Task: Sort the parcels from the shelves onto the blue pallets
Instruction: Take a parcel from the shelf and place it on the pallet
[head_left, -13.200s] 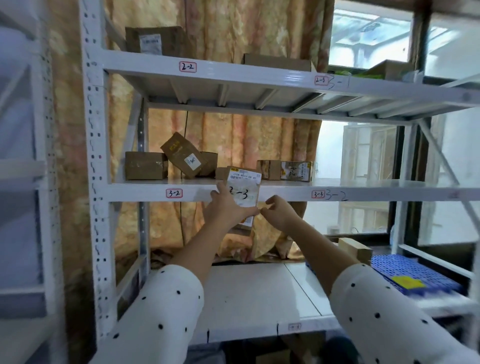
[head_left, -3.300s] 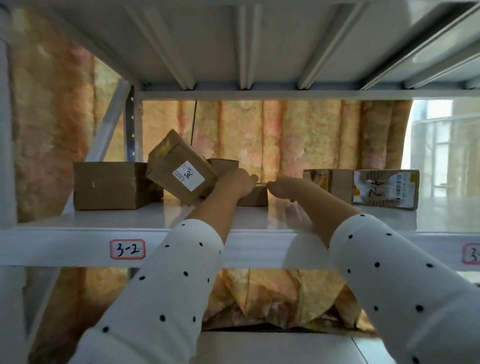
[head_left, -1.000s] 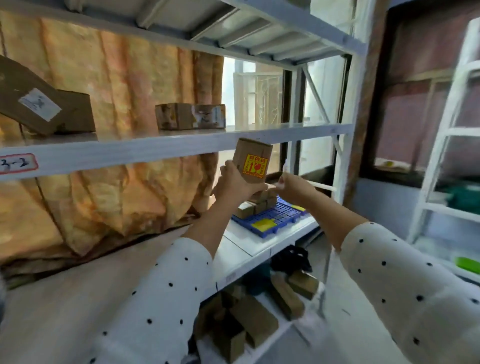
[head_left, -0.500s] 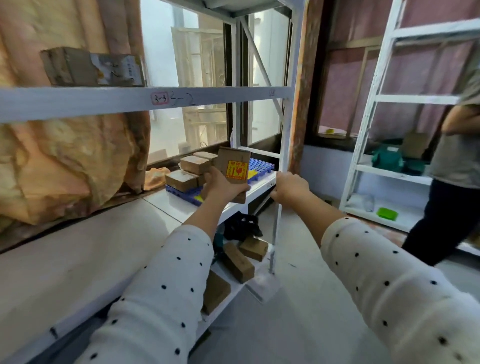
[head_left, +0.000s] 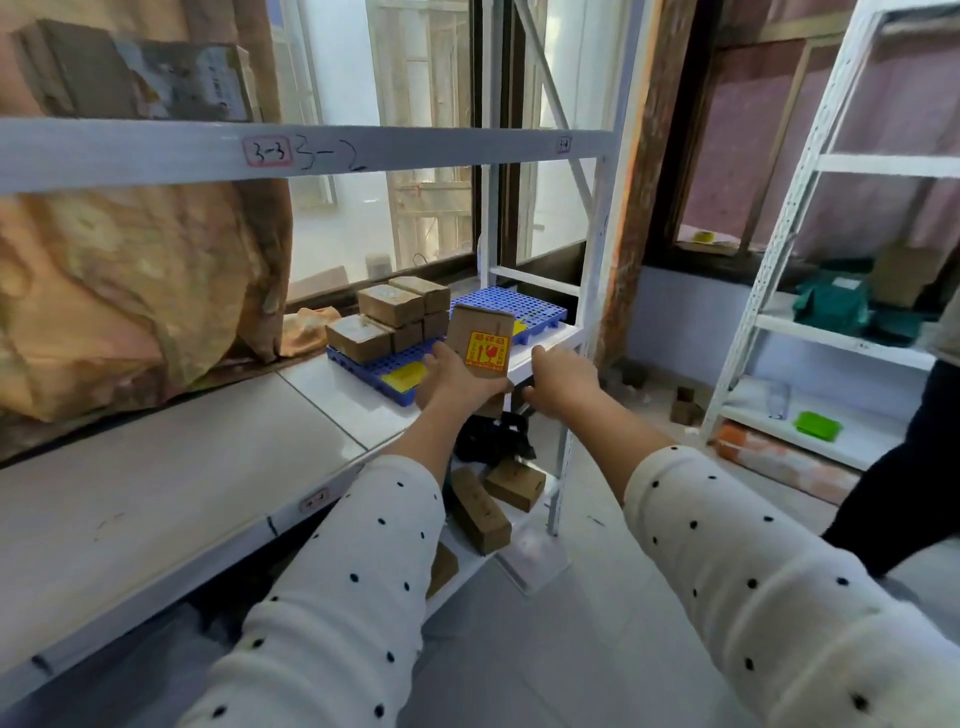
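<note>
My left hand (head_left: 452, 382) grips a small brown cardboard parcel (head_left: 480, 338) with a yellow and red fragile sticker, held upright just in front of the blue pallet (head_left: 524, 309). The pallet lies on the white lower shelf (head_left: 182, 467) and carries several stacked brown parcels (head_left: 389, 317) on its left part, with a yellow tag on its near corner. My right hand (head_left: 563, 382) hovers beside the parcel on its right, fingers curled loosely, holding nothing. One more labelled parcel (head_left: 135, 78) sits on the upper shelf marked 3-3.
Loose brown boxes (head_left: 491, 501) lie on the bottom shelf below. A white upright post (head_left: 587, 322) stands right of the pallet. Another white rack (head_left: 831, 312) with green items is at the right, and a person in dark trousers (head_left: 904, 467) stands at the right edge.
I have turned right and moved closer to the blue pallet. The parcel in my left hand has come lower and nearer the pallet; my right hand stays beside it.
</note>
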